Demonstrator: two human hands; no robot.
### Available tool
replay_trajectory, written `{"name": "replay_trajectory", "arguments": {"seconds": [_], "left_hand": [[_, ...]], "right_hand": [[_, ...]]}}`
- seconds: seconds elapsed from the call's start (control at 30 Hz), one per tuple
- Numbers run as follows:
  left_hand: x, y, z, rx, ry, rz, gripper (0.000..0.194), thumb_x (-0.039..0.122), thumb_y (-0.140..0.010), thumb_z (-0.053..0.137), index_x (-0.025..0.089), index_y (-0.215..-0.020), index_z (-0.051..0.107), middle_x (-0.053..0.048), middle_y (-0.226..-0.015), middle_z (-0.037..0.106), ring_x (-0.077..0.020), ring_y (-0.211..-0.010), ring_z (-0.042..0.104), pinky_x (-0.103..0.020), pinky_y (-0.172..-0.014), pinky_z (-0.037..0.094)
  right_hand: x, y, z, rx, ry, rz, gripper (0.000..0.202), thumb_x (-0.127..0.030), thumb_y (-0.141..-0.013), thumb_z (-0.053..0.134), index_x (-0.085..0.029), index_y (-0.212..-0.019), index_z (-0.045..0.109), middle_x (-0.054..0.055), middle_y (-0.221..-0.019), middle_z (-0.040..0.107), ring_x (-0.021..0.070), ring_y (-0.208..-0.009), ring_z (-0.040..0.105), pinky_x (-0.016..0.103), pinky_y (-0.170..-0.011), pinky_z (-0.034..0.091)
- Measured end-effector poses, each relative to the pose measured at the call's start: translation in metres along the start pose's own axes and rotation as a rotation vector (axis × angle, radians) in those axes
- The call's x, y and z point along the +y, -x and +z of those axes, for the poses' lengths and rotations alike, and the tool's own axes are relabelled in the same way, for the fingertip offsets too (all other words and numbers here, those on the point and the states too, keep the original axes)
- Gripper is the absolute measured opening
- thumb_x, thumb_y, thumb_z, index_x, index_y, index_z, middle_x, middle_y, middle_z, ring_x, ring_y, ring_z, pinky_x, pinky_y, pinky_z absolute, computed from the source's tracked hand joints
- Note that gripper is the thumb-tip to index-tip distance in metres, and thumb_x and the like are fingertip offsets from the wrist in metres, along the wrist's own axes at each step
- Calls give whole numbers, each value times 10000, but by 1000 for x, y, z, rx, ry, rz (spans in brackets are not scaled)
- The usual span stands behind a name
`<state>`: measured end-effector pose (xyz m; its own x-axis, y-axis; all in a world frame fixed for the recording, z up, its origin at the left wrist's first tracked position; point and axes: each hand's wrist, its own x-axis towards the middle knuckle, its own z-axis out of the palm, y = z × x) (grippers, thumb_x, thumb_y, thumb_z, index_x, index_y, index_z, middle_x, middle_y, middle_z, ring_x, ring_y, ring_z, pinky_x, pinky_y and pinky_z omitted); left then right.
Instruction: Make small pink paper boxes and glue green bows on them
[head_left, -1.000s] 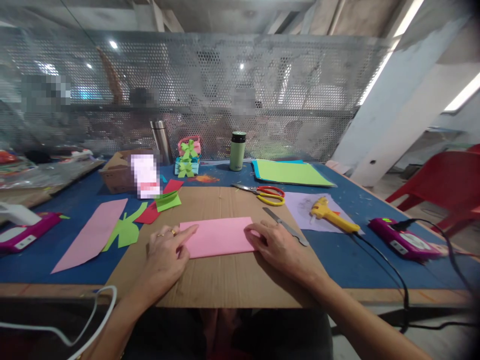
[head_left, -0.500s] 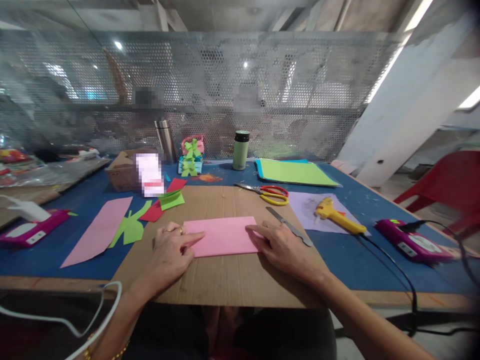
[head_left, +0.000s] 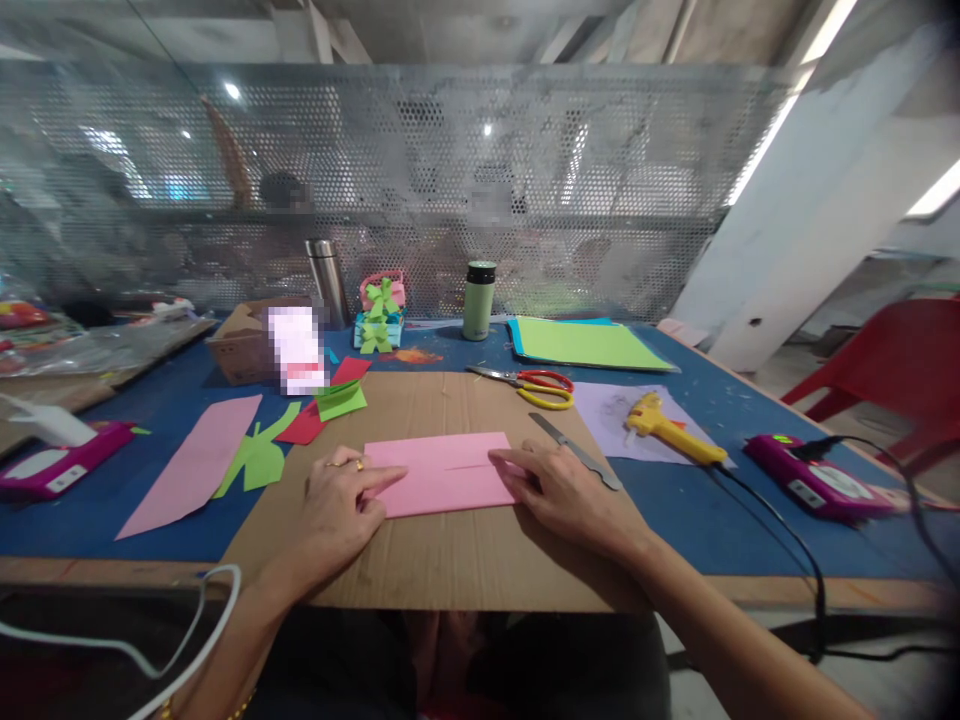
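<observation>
A folded pink paper sheet [head_left: 442, 478] lies flat on a piece of brown cardboard [head_left: 442, 570] in front of me. My left hand [head_left: 349, 510] holds its left end, with the index finger stretched over the top and the thumb by the near edge. At the right end my right hand [head_left: 551, 490] grips it in much the same way, its fingertip on the upper surface. A short thin line, a gap or crease, runs across the sheet towards that fingertip. The metal blade [head_left: 574, 450] of a knife or cutter lies just beyond my right hand.
Scissors [head_left: 525, 383] lie behind the sheet. At the right are a yellow glue gun [head_left: 679, 432] and a purple power strip [head_left: 814, 478]. Green paper cutouts [head_left: 259, 455] and a pink strip [head_left: 195, 460] are at the left. A green tumbler [head_left: 478, 302] stands behind.
A thin line now shows on the pink sheet beside my right fingertip. Both hands stay in place on the sheet; the whole view has shifted slightly.
</observation>
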<state>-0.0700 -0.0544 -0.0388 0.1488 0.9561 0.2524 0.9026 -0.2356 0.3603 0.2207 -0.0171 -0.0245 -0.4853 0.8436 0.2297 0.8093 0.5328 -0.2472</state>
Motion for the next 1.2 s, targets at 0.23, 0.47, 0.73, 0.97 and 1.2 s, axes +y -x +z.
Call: {"name": "replay_trajectory", "arguments": {"seconds": [0.23,0.47,0.73,0.97,1.2], "left_hand": [[-5,1,8,54,-9,58,513,107,-743,492,266,-1154,755,-73,-913,704,-270,-997,550,-442,-903,402],[-7,1,8,58,-30,64,516,102,-746,498,278,-1161,748,-61,-907,709,-262,-982,557,-424,-879,406],[-6,2,9,74,-40,71,505,99,-746,496,278,-1140,756,-58,-890,713,-260,-980,560,-422,-874,409],[-4,2,8,72,-43,62,504,106,-750,496,290,-1142,755,-57,-888,712,-260,-972,570,-421,-868,412],[-9,1,12,104,-14,74,476,121,-743,516,295,-1104,772,-61,-902,715,-269,-968,570,-443,-891,412]], "right_hand": [[4,-1,3,-21,-4,13,314,-295,-972,471,-256,-1216,665,56,-934,705,201,-856,630,325,-804,419],[2,0,2,-33,5,72,344,-284,-953,484,-163,-1257,592,95,-1083,707,236,-930,629,353,-817,415],[1,0,1,-30,40,65,319,-281,-953,491,-187,-1248,570,80,-1059,705,232,-938,636,334,-795,405],[0,7,6,94,56,95,154,-328,-940,530,-207,-1033,514,41,-891,649,206,-776,576,317,-681,363],[4,9,11,176,4,91,204,-335,-905,592,-235,-890,414,5,-828,558,183,-737,502,303,-645,340]]}}
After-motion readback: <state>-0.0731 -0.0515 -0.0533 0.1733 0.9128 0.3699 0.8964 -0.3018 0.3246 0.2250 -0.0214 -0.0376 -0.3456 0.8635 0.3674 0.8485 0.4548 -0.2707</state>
